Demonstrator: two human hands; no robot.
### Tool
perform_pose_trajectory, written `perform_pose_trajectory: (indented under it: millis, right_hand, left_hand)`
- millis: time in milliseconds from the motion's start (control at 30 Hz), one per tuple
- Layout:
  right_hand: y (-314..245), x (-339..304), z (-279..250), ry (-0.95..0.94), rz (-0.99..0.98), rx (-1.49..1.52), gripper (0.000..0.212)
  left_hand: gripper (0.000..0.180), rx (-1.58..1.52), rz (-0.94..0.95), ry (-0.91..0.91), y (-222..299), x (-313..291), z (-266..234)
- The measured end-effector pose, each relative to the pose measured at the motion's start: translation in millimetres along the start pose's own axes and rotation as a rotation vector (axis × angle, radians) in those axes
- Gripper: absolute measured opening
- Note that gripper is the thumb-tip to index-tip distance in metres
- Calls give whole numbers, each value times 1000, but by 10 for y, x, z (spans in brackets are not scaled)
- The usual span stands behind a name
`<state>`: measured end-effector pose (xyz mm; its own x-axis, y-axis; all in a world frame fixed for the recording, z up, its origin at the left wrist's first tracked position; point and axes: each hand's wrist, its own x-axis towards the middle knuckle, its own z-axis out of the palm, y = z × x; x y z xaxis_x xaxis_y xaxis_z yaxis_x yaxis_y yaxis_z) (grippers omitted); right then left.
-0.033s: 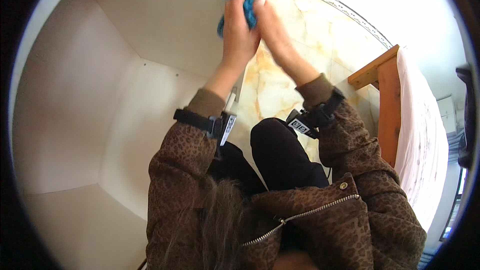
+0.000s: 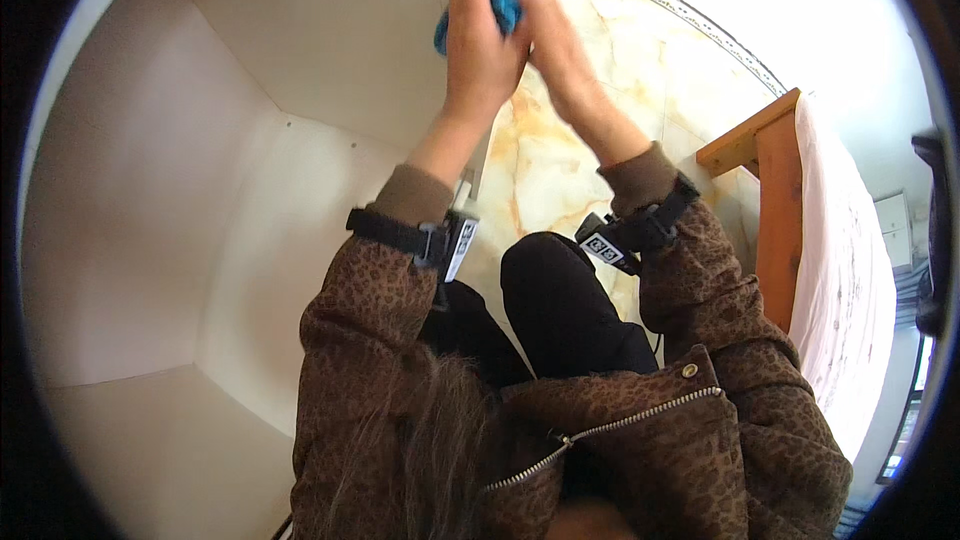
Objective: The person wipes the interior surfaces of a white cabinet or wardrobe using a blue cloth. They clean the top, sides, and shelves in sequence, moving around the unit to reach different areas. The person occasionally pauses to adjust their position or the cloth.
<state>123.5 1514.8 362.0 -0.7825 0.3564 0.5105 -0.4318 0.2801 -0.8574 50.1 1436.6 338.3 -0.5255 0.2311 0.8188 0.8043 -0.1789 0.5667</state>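
Note:
My left hand (image 2: 480,50) is closed around a crumpled blue cloth (image 2: 503,2), pressing it to the inner face of a pale cabinet panel (image 2: 340,30) near its upright edge. Some of the cloth sticks out past the thumb, at the top of the view. My right hand (image 2: 560,50) is close beside the left, at the outer side of the panel's edge. Its fingers are blurred and partly hidden, so whether they grip the edge or the cloth does not show.
The cabinet's pale interior (image 2: 130,190) fills the left side. Marbled floor tiles (image 2: 620,30) with a patterned border lie beyond the panel. A wooden frame (image 2: 778,200) with a pale pink cover (image 2: 845,290) stands at the right. My bent knees (image 2: 560,290) are below my hands.
Both hands have shifted slightly, with the blue cloth sliding a little farther away along the panel edge in the left hand. The cabinet and floor look the same.

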Motion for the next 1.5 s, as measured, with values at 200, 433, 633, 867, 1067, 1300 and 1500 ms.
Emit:
perform_pose_trajectory:
  millis: [200,433,633,867,1067,1300,1500]
  right_hand:
    - [263,-224,235,140,17,-236,54]
    - [744,-788,274,-103,723,212,70]
    - [-113,-422,51,-185,429,231,71]
    - [-307,-219,-79,-94,104,-112,53]
    - [690,-738,123,-117,533,-71,52]
    - [23,-772,-94,-115,387,-440,59]
    - [-637,-432,-242,3,-382,-287,50]
  left_hand:
    - [58,148,25,102,-159,-345,119]
    - [49,247,-610,-172,-522,-1252,57]
    - [46,58,-114,44,40,-282,44]
    - [50,-80,62,90,153,149,59]
    - [60,337,-511,-162,-402,-1085,95]
    - [40,170,-430,-165,69,-813,-325]
    - [63,-522,-167,-250,929,-87,-137]
